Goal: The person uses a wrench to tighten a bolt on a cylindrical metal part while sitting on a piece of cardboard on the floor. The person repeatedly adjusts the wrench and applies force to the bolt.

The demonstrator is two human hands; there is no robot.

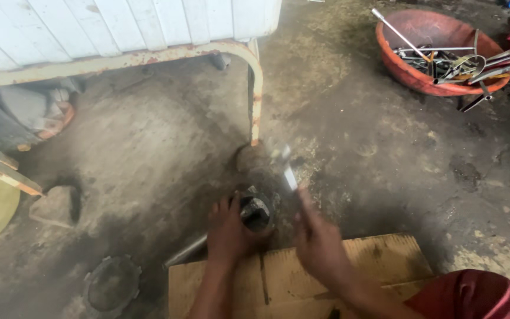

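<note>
My left hand (228, 233) grips a dark, greasy metal part (257, 211) that stands on the dirty concrete floor just beyond a wooden board (379, 254). A thin metal rod (185, 251) sticks out to the left below this hand. My right hand (317, 236) is raised beside the part and holds a blurred metal tool (286, 165), its head up above the part; I cannot tell what kind of tool it is.
A rusty white metal frame (257, 88) stands behind the part, with white panels (119, 23) above. An orange basin (438, 47) full of wrenches and rods sits at the far right. A round dark metal disc (112, 285) lies at lower left.
</note>
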